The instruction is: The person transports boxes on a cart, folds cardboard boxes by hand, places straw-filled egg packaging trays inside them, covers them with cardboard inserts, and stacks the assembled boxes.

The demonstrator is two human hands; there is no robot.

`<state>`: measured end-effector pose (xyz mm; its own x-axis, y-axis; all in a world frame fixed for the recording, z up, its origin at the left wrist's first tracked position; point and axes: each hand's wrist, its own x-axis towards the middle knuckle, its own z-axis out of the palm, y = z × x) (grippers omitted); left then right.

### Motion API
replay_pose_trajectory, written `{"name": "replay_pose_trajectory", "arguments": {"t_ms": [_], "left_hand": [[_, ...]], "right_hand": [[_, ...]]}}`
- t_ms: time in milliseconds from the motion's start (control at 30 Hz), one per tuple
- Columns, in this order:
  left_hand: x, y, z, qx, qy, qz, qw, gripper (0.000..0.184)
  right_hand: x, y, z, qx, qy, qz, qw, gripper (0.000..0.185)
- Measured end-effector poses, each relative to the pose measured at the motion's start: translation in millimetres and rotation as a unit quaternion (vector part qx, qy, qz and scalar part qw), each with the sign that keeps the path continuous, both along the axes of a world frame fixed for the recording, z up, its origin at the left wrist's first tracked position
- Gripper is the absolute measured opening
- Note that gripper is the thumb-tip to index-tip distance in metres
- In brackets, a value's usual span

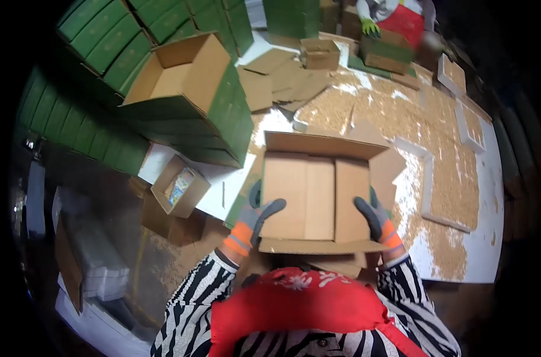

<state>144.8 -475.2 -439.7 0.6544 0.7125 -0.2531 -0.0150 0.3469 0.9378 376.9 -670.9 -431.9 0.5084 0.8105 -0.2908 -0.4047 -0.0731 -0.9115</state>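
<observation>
Between my two gloved hands is a cardboard box (294, 196) with its top open toward me. Cardboard pieces line its inside, and its near and far flaps stand outward. My left hand (262, 208), in a grey glove with an orange cuff, grips the left wall with the thumb over the rim. On the right wall, my right hand (374, 217) holds in the same way, its thumb inside the edge. The fingers of both hands are largely hidden behind the walls.
Green cartons (109, 47) are stacked at left, with an open carton (172, 77) on a nearer stack. Brown granules (365, 107) and white frames (428, 184) cover the table. A small box (180, 185) holds colourful packets. Across the table, a person in a red apron (401, 27) handles a carton.
</observation>
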Motion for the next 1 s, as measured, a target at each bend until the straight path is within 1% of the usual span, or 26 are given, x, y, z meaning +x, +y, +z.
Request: {"name": "replay_pose_trajectory", "arguments": {"t_ms": [33, 67, 133, 167, 200, 233, 267, 300, 333, 400, 500, 567, 600, 633, 667, 700, 733, 767, 800, 867, 900, 933, 1000], "left_hand": [[0.7, 4.1, 16.6, 0.030, -0.018, -0.027, 0.999, 0.073], [-1.0, 7.2, 50.3, 0.088, 0.014, -0.048, 0.995, 0.062], [-14.9, 35.4, 71.4, -0.027, -0.123, -0.020, 0.992, 0.052], [-22.2, 68.6, 44.0, 0.275, -0.072, 0.068, 0.956, 0.046], [-26.2, 87.0, 67.7, 0.314, -0.109, 0.202, 0.921, 0.046], [-30.0, 107.9, 92.7, 0.342, -0.141, 0.330, 0.868, 0.047], [-58.6, 161.1, 79.0, 0.518, -0.018, 0.396, 0.758, 0.047], [-72.6, 206.4, 79.5, 0.445, -0.119, 0.427, 0.778, 0.052], [-86.5, 251.7, 80.0, 0.372, -0.228, 0.457, 0.775, 0.056], [-120.0, 327.9, 100.1, 0.268, -0.218, 0.414, 0.842, 0.065], [-128.9, 348.6, 108.5, 0.354, -0.052, 0.286, 0.889, 0.070], [-135.8, 361.7, 108.4, 0.402, 0.069, 0.193, 0.892, 0.076], [-132.6, 367.1, 102.8, 0.394, 0.029, 0.211, 0.894, 0.076], [-125.2, 371.5, 94.5, 0.385, -0.011, 0.229, 0.894, 0.076], [-119.6, 374.0, 88.5, 0.375, -0.050, 0.247, 0.892, 0.076], [-119.0, 375.1, 85.2, 0.411, -0.070, 0.244, 0.876, 0.074], [-127.3, 420.2, 39.3, 0.332, -0.101, 0.319, 0.882, 0.058], [-139.4, 481.4, -38.9, 0.488, -0.011, 0.320, 0.812, 0.054], [-150.5, 537.9, -111.1, 0.620, 0.074, 0.344, 0.701, 0.051], [-138.3, 475.8, -60.7, 0.532, 0.006, 0.396, 0.749, 0.042], [-133.5, 449.2, -31.1, 0.490, 0.005, 0.414, 0.767, 0.040], [-128.8, 422.3, -1.0, 0.447, 0.003, 0.432, 0.783, 0.038], [-119.1, 393.9, 41.3, 0.375, 0.072, 0.441, 0.813, 0.039]], "right_hand": [[2.1, -0.6, 9.6, 0.045, -0.011, -0.006, 0.999, 0.056], [2.3, -0.8, 17.0, 0.085, -0.019, -0.012, 0.996, 0.050], [-4.7, 7.5, 31.9, 0.138, 0.175, -0.068, 0.973, 0.044], [-8.6, 19.2, 39.4, 0.192, 0.252, -0.067, 0.946, 0.042], [-12.6, 32.4, 54.2, 0.223, 0.244, -0.065, 0.942, 0.042], [-17.3, 45.9, 73.1, 0.250, 0.237, -0.065, 0.937, 0.043], [-19.3, 60.8, 87.1, 0.280, 0.229, -0.065, 0.930, 0.043], [-11.5, 78.1, 88.0, 0.311, 0.218, -0.049, 0.924, 0.046], [-12.1, 98.9, 97.6, 0.327, 0.179, -0.077, 0.925, 0.047], [5.4, 135.6, 97.2, 0.332, 0.281, -0.048, 0.899, 0.046], [7.9, 201.6, 108.1, 0.352, 0.130, -0.068, 0.924, 0.044], [-2.0, 251.5, 118.0, 0.355, 0.034, -0.083, 0.930, 0.043], [-8.4, 274.7, 125.0, 0.353, -0.013, -0.090, 0.931, 0.042], [-24.0, 296.6, 142.0, 0.324, 0.010, -0.037, 0.945, 0.047], [-34.4, 322.3, 151.3, 0.276, 0.006, -0.009, 0.961, 0.053], [-44.9, 347.8, 160.6, 0.228, 0.000, 0.023, 0.973, 0.059], [-58.3, 369.1, 165.2, 0.160, -0.033, 0.030, 0.986, 0.066], [-74.7, 380.8, 166.6, 0.127, -0.102, 0.026, 0.986, 0.071], [-97.2, 390.2, 174.9, 0.094, -0.168, 0.022, 0.981, 0.075], [-96.8, 455.0, 118.8, 0.075, -0.237, -0.080, 0.965, 0.082], [-96.7, 464.3, 112.3, 0.115, -0.206, -0.070, 0.969, 0.088], [-92.8, 463.5, 115.3, 0.125, -0.227, -0.038, 0.965, 0.088], [-81.8, 439.6, 121.3, 0.143, -0.258, 0.015, 0.955, 0.088]]}}
